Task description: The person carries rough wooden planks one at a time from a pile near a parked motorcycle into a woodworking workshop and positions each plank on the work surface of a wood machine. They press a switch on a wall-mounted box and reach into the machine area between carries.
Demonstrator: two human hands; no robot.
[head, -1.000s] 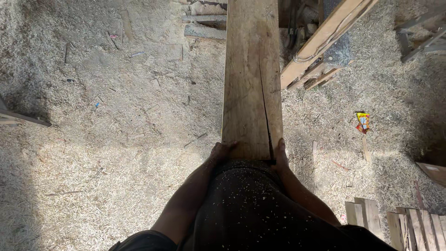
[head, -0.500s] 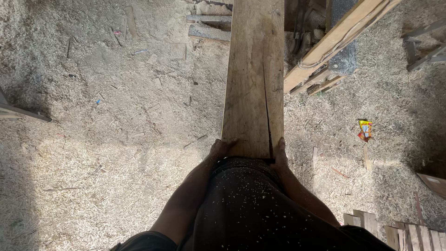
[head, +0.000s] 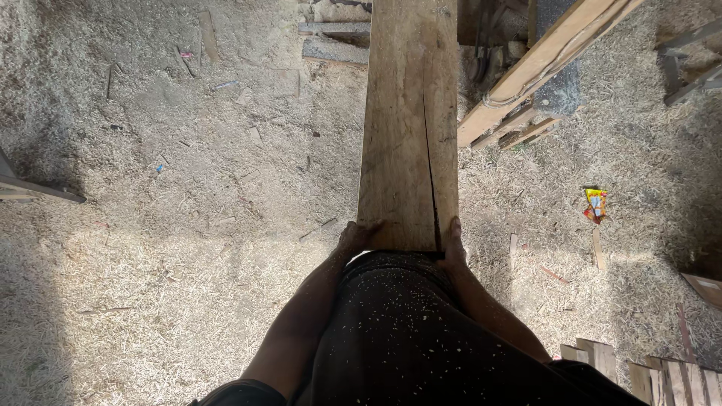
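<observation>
Wooden plank (head: 406,128) braced against your waist.
Your left hand (head: 356,234) and right hand (head: 453,244) clasp its end corners, fingers seemingly curled underneath, steadying it.

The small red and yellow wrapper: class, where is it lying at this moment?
In the head view, the wrapper lies on the sawdust floor to the right of the wide plank, just below the leaning timbers.

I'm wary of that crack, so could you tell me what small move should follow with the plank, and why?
Probably ease the plank straight forward, grip unchanged: the left hand and right hand clasp its near corners, and the long crack runs to the end by the right hand, so twisting might widen it.
</observation>
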